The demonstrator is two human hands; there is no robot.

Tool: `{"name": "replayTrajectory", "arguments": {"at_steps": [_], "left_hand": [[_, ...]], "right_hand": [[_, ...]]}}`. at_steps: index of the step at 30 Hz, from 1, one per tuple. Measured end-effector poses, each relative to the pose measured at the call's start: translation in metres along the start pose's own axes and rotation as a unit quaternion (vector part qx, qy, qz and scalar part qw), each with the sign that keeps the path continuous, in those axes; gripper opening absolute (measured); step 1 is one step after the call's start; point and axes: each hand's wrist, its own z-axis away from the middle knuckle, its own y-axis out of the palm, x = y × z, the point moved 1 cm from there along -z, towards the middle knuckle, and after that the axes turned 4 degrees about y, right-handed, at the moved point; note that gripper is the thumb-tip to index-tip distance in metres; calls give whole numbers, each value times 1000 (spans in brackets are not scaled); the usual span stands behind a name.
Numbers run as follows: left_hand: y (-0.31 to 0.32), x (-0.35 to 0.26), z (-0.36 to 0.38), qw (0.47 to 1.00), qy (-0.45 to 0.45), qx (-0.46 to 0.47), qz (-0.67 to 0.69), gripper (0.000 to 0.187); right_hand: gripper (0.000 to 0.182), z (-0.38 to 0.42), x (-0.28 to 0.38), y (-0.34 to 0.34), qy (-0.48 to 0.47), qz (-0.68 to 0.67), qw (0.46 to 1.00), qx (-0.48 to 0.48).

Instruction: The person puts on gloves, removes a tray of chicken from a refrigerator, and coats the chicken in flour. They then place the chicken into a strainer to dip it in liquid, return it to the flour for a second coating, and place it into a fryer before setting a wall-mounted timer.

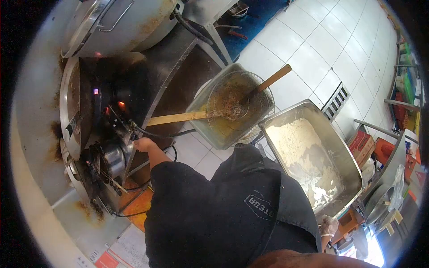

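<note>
My left hand [144, 144] is bare and reaches to the front of the stove [167, 82], its fingers closed at the metal edge near the gas fittings. What they grip is hidden. My right hand [329, 226], in a crumpled clear glove with whitish flour on it, is beside the near corner of a deep steel pan [355, 178]. That pan holds pale flour [298, 145]. Ahead of me, a round wire strainer [215, 94] with wooden handles around it rests over a greyish tub [196, 105]; brown crumbs [232, 108] lie in its mesh.
A small flame [121, 105] burns inside the sooty stove, below a large metal pot [134, 27]. A black hose [165, 135] runs from the burner fittings. White floor tiles [308, 49] with a drain grate [336, 102] lie beyond the tub. Shelves with boxes [361, 146] stand at right.
</note>
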Motion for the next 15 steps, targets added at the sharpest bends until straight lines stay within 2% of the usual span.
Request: {"name": "replayTrajectory", "arguments": {"at_steps": [2, 5, 8, 10, 11, 14, 15], "left_hand": [[-26, -37, 22, 992, -79, 30, 96, 66], [-27, -45, 31, 989, -80, -5, 123, 64], [-30, -42, 29, 996, -29, 0, 86, 62], [-35, -48, 32, 997, -23, 2, 74, 62], [-38, -51, 35, 997, -20, 4, 68, 62], [-44, -58, 40, 996, -18, 16, 81, 62], [-44, -57, 40, 997, -12, 21, 67, 62]], "right_hand": [[9, 4, -12, 8, 14, -15, 1000, 14], [7, 6, -18, 14, -24, 27, 999, 11], [5, 6, -10, 9, -70, 28, 997, -26], [4, 6, -9, 10, -67, 22, 997, -26], [4, 7, -9, 10, -66, 19, 997, -26], [4, 7, -13, 11, 41, -32, 997, 61], [14, 7, -11, 10, 26, -28, 999, 33]]}}
